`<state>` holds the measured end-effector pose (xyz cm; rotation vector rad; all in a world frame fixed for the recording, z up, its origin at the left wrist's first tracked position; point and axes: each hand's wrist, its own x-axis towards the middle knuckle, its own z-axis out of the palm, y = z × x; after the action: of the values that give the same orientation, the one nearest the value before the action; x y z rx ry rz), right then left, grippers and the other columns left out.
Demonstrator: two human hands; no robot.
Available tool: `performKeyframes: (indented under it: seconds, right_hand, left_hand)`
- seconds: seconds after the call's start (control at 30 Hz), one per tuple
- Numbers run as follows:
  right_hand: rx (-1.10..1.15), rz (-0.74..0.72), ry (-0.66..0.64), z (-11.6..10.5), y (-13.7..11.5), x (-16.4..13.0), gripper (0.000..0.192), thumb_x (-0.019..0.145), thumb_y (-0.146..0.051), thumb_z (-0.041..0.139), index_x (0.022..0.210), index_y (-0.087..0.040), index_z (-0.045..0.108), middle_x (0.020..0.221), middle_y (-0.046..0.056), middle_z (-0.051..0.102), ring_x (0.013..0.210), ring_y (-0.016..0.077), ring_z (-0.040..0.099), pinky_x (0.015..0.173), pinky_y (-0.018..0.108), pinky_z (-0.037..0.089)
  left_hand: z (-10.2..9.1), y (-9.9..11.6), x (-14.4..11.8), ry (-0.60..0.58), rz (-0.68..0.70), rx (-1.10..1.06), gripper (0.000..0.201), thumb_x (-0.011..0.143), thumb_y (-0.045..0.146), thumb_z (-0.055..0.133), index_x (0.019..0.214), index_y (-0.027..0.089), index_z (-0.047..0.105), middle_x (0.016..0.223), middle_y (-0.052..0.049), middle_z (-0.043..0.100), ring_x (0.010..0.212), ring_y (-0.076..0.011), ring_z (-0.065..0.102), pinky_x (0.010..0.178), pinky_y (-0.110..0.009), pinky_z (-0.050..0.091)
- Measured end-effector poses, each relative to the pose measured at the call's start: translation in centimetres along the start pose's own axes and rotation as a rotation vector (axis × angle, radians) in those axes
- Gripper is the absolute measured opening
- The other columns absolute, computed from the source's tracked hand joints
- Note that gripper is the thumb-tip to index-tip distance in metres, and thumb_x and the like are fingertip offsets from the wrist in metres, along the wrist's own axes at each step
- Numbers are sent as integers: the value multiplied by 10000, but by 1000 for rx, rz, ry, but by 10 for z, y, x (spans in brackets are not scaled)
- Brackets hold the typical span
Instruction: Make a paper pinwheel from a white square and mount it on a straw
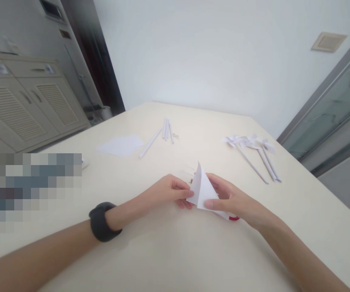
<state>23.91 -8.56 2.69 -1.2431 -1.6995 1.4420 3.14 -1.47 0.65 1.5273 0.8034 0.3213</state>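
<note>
A folded sheet of white paper (207, 190) is held above the table between both hands, its crease standing up toward the top. My left hand (175, 191) pinches the paper's left edge between thumb and fingers. On the right side, my right hand (223, 194) grips it, thumb on the near face and fingers behind. A red handle (234, 218) pokes out from under the right hand; the rest of that item is hidden. Small thin bits lie on the table just behind the paper, too blurred to name.
Loose white paper sheets (122, 145) lie at the back left. Near them are a single rolled paper stick (150, 142) and several more sticks (166, 129). Paper pinwheels (249, 142) on sticks rest at the right. The table (175, 259) meets a white wall behind.
</note>
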Motion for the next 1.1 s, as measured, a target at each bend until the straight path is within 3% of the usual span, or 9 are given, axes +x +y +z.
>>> performKeyframes:
  seconds: [0.07,0.23,0.63,0.9,1.1]
  right_hand:
    - [-41,25,40,2,3,2,546,796,-325,640,1304,-305,441,1050,46,629,908,212,616,614,283,521]
    - [-77,31,93,6,10,5,525,775,-297,654,1261,-305,454,1201,35,585,1021,230,586,810,369,500]
    - [-177,74,156,8,11,9,305,779,-316,621,1068,-254,545,965,16,629,867,224,594,668,317,455]
    - [-190,101,165,10,8,10,212,790,-290,601,989,-232,557,891,-7,621,814,189,584,649,281,431]
    - [-208,101,203,8,10,11,200,801,-290,582,992,-236,551,930,-9,626,871,192,583,698,288,435]
  left_hand:
    - [1,2,-1,-27,-4,-17,250,801,352,592,844,144,724,809,-75,732,783,-207,673,737,-300,526]
    - [6,5,-4,-89,-26,-49,259,836,335,557,898,150,728,874,-84,739,840,-217,687,767,-298,534]
    - [6,11,-7,-124,-22,-104,209,822,259,581,949,169,720,883,-51,741,902,-227,683,851,-331,522]
    - [7,4,-5,-186,-6,-132,186,812,220,593,943,166,714,943,-50,724,911,-223,679,854,-335,528]
    - [6,5,-6,-156,-57,-110,204,820,302,605,858,124,698,938,-101,734,847,-218,695,816,-332,540]
